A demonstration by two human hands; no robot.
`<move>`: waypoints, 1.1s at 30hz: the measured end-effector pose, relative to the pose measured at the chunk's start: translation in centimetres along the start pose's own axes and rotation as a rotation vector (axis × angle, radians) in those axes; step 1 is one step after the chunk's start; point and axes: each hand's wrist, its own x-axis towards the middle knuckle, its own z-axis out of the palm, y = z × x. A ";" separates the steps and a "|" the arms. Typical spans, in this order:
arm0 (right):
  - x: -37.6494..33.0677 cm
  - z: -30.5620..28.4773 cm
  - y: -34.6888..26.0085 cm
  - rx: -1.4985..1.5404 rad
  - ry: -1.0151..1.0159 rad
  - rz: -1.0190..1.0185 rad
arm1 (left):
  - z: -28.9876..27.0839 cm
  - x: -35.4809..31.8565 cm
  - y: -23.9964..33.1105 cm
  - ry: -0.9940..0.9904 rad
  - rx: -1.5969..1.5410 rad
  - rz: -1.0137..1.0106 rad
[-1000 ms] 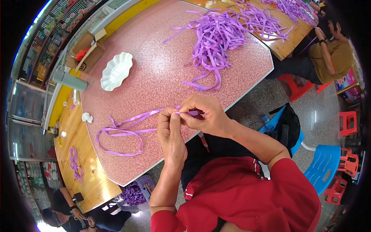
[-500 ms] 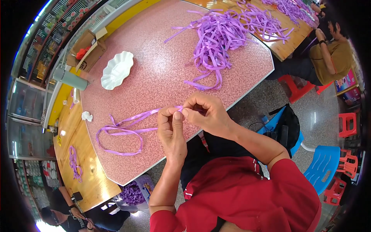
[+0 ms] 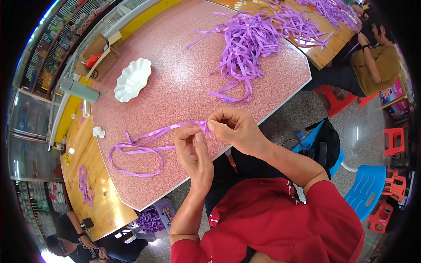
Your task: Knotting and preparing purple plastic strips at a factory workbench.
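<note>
Just over the near edge of the pink speckled table, my two hands work close together on a purple ribbon. My right hand pinches it between thumb and forefinger, where a small bunched part shows at the fingertips. My left hand is beside it, fingers curled, with a lower strand running in under them; the exact grip is partly hidden. Leftward from my hands the ribbon trails over the tabletop and ends in a loose loop. A large tangled pile of purple ribbons lies at the far right.
A white scalloped dish, a green bottle, an open cardboard box and crumpled tissue are at the left. A bin of purple ribbons stands below. Other people sit at far right and lower left. A blue chair is behind right.
My left hand has drawn slightly left and down from the right fingertips, its thumb lower. A bunched bit of ribbon now shows at the right fingertips, which have hardly moved.
</note>
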 end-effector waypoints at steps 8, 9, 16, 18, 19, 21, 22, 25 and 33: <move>0.2 -0.2 0.8 -0.085 0.048 -0.046 | 0.0 -0.1 0.9 -0.122 -0.011 -0.132; 0.3 -0.3 0.8 -0.068 0.052 -0.047 | 0.0 -0.1 0.9 -0.124 -0.012 -0.132; 0.3 -0.8 0.9 0.425 -0.073 0.167 | -0.6 -0.1 0.8 -0.159 -0.021 -0.112; 0.4 -0.7 1.0 0.235 -0.017 0.175 | -0.9 0.0 0.9 -0.182 0.006 -0.121; 0.4 -0.7 1.1 0.235 -0.017 0.175 | -0.9 0.1 1.1 -0.183 0.021 -0.107; 0.3 -0.7 1.4 0.074 -0.016 0.068 | -1.0 0.3 1.1 -0.185 0.034 -0.094; 0.3 -0.8 1.2 0.074 -0.017 0.068 | -1.3 0.4 1.1 -0.185 -0.011 -0.113; 0.3 -1.6 0.4 -0.008 -0.108 0.014 | -2.0 0.8 1.1 -0.146 -0.159 -0.188; 0.8 -2.7 -1.5 -0.419 -0.136 -0.107 | -3.7 1.8 0.7 -0.177 -0.085 -0.270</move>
